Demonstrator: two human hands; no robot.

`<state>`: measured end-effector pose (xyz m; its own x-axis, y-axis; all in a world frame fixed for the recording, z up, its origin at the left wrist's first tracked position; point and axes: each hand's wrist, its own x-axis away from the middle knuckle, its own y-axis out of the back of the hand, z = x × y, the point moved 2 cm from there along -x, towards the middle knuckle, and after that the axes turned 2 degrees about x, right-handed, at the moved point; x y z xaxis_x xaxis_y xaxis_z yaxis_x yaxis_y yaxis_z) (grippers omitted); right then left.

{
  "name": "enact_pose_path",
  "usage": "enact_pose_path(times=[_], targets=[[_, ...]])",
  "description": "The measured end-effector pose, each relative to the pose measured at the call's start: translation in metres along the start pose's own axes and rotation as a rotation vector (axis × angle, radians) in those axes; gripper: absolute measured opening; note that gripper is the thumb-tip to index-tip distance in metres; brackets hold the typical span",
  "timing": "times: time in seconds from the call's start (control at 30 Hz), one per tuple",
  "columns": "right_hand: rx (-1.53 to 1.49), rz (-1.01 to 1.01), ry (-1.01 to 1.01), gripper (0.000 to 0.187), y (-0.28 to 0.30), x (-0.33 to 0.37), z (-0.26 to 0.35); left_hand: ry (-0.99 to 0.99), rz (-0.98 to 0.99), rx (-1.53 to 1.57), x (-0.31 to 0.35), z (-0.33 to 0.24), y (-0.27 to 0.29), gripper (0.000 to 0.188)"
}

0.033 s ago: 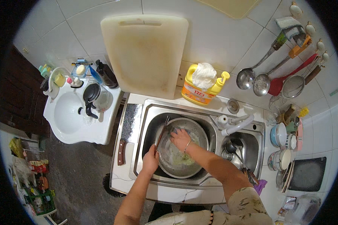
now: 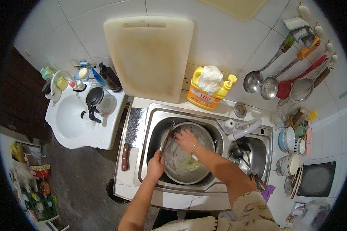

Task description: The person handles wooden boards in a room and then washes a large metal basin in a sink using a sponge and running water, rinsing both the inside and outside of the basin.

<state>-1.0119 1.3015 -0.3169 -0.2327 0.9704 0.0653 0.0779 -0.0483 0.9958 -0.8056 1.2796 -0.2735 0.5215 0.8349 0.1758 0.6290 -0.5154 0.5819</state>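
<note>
A wide round metal basin (image 2: pixel 204 144) sits in the larger sink bowl, wet inside, with greenish-yellow bits in it. My left hand (image 2: pixel 155 166) is closed round the lower end of a long, thin brown utensil (image 2: pixel 166 143) at the basin's left rim. Its upper end looks grey; its exact kind is unclear. My right hand (image 2: pixel 186 140), with a bracelet at the wrist, reaches over the basin. Its fingers are bent beside the utensil's upper part, over something dark that they mostly hide.
The smaller sink bowl at right holds ladles (image 2: pixel 238 151) under a white faucet (image 2: pixel 243 129). A knife (image 2: pixel 125 158) lies on the counter's left side. Behind the sink stand a cutting board (image 2: pixel 148 57) and a yellow jug (image 2: pixel 202 96). Stacked bowls (image 2: pixel 287 164) are at right.
My right hand has shifted slightly toward the utensil, its fingers drawn in more. My left hand keeps its hold at the rim. The whole view has moved a little.
</note>
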Motion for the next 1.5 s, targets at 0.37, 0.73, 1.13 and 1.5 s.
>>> enact_pose_path(times=[0.37, 0.73, 1.13, 1.5], targets=[[-0.095, 0.739, -0.283, 0.024, -0.026, 0.074, 0.037, 0.107, 0.031, 0.031, 0.005, 0.009, 0.008, 0.041], [-0.604, 1.062, -0.121, 0.035, -0.011, 0.102, 0.069, 0.143, 0.021, 0.046, 0.005, 0.020, 0.002, 0.039], [-1.605, -1.054, -1.798, 0.043, -0.173, 0.024, 0.003, 0.136, 0.128, 0.047, 0.000, 0.010, -0.003, 0.041], [-1.344, -0.402, -1.295, 0.044, -0.093, -0.057, 0.060, 0.147, 0.153, 0.077, 0.001, 0.025, -0.006, 0.042]])
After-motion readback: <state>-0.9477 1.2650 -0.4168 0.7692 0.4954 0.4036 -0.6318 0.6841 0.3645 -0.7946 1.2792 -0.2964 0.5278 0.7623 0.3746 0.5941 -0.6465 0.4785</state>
